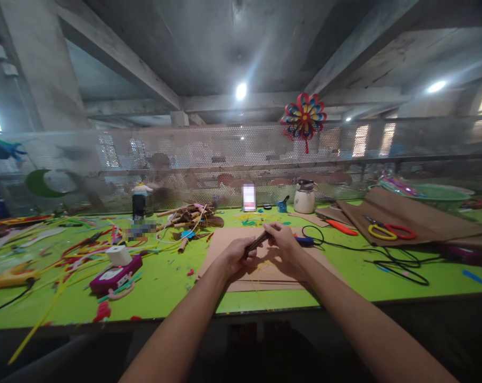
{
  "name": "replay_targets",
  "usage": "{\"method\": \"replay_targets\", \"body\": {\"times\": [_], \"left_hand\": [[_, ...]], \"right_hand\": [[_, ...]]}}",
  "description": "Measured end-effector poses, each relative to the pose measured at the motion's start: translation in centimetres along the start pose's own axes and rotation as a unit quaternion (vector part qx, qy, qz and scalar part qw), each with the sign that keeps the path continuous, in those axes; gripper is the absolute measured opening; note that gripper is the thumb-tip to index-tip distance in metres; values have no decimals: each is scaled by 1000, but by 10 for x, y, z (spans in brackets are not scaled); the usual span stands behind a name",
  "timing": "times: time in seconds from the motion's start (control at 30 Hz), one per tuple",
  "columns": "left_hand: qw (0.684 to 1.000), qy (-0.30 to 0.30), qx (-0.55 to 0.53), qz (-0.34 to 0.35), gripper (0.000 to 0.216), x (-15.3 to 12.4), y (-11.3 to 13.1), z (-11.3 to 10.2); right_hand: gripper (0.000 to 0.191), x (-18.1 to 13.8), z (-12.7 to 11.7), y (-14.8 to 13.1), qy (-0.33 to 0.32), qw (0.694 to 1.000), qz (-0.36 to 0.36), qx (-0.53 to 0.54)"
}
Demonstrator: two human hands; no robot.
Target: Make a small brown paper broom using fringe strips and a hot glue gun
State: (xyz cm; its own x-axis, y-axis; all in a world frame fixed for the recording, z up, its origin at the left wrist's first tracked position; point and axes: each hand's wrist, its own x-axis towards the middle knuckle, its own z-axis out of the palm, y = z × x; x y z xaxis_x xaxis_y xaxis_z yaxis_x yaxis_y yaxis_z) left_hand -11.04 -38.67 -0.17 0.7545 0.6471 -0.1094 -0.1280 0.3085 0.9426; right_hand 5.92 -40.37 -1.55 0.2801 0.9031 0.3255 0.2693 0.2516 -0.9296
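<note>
Over the brown cardboard sheet (pixel 220 252), a thin dark brown stick-like piece (pixel 258 241) slants up to the right between my hands. My left hand (pixel 237 256) has its fingers wrapped round the lower end. At the upper end, the thumb and fingers of my right hand (pixel 282 236) pinch it. Whether the piece is wood or rolled paper I cannot tell. Just right of my right hand lies a blue-handled tool (pixel 304 241) with a black cord. Fine yellow strands (pixel 260 270) lie on the cardboard beneath.
Brown sticks (pixel 196 217) are piled behind left. A purple power strip (pixel 117 274) with a white plug and coloured strands lie left. Scissors (pixel 390 230) rest on brown paper (pixel 420 213) at right, near an orange cutter (pixel 341 227). A phone (pixel 249 198) and jug (pixel 304 198) stand behind.
</note>
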Motion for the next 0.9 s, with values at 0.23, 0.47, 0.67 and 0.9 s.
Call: {"method": "replay_targets", "body": {"times": [0.23,0.47,0.67,0.9], "left_hand": [[1000,-2,-7,13,22,1,0,1],[999,-11,-17,30,24,-3,-2,4],[999,-8,-20,25,24,-5,-1,6],[1000,11,-18,-9,19,-5,2,5]], "right_hand": [[26,0,-1,1,-25,999,-10,23],[27,5,-4,9,-5,1000,-6,26],[26,5,-4,10,-2,999,-12,32],[26,4,-4,5,-2,998,-14,58]]}}
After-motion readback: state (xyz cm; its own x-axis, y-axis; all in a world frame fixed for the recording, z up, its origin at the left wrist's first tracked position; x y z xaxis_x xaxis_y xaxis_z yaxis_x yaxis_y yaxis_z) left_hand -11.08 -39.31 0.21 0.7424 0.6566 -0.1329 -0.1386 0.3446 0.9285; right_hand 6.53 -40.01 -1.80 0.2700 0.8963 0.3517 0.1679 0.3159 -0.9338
